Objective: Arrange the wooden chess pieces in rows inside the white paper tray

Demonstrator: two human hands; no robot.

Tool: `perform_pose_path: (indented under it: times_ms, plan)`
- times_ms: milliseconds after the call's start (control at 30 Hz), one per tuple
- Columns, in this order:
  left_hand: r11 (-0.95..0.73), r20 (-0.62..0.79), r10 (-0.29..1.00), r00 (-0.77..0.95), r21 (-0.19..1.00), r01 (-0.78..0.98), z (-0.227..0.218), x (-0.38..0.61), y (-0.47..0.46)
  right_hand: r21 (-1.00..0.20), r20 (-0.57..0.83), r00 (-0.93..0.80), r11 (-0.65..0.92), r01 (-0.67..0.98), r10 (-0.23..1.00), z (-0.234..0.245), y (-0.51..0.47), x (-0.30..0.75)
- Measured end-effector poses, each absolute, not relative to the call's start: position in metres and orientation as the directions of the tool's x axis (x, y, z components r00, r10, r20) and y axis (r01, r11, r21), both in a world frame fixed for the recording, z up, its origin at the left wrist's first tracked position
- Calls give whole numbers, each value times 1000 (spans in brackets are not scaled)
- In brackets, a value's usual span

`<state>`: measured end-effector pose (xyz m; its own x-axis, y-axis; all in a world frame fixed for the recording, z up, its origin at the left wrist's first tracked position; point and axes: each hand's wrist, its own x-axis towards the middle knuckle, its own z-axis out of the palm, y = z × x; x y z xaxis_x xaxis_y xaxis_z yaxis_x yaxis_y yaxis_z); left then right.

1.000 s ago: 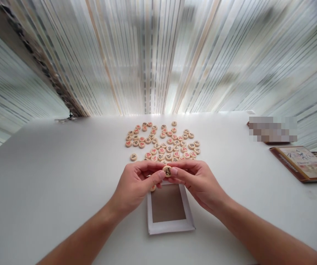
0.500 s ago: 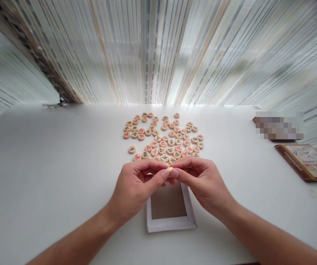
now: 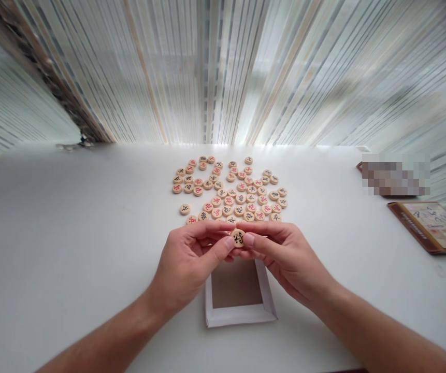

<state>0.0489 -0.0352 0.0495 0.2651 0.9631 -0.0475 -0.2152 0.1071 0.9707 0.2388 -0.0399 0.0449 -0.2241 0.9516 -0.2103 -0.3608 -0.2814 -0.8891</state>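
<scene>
A round wooden chess piece (image 3: 238,238) with a black character is pinched between the thumbs and fingertips of both hands, its marked face turned toward me. My left hand (image 3: 187,267) grips it from the left and my right hand (image 3: 285,259) from the right. Both hover just above the far end of a shallow white cardboard box (image 3: 238,313) with a brown bottom. Beyond my fingers lies a spread of several more wooden pieces (image 3: 230,191) marked in red or black on the white table (image 3: 71,228).
A brown game box lid (image 3: 432,227) lies at the table's right edge, with a blurred-out object (image 3: 396,173) behind it. Striped vertical blinds (image 3: 223,72) run along the table's far edge.
The piece was turned edge-on half a second ago and now shows its black character again. The hands stayed in nearly the same place.
</scene>
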Motion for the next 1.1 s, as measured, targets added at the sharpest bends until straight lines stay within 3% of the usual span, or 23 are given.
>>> perform_pose_path:
  times_ms: [233, 467, 600, 900, 1100]
  plan:
    - [133, -58, 957, 284, 958, -254, 51, 47, -33, -864, -266, -253, -346, -366, 930, 44, -41, 242]
    - [133, -57, 960, 274, 955, -266, 48, 46, -35, -889, -216, -248, -295, -349, 944, 44, -41, 241]
    - [50, 2, 965, 263, 981, -188, 45, 46, -38, -897, -227, -218, -291, -333, 949, 44, -41, 240]
    - [-280, 276, 916, 290, 959, -27, 45, 48, -42, -887, -245, -221, -311, -341, 944, 43, -42, 240]
    - [-199, 218, 920, 327, 976, -90, 49, 49, -43, -877, -201, -256, -290, -384, 946, 45, -43, 240]
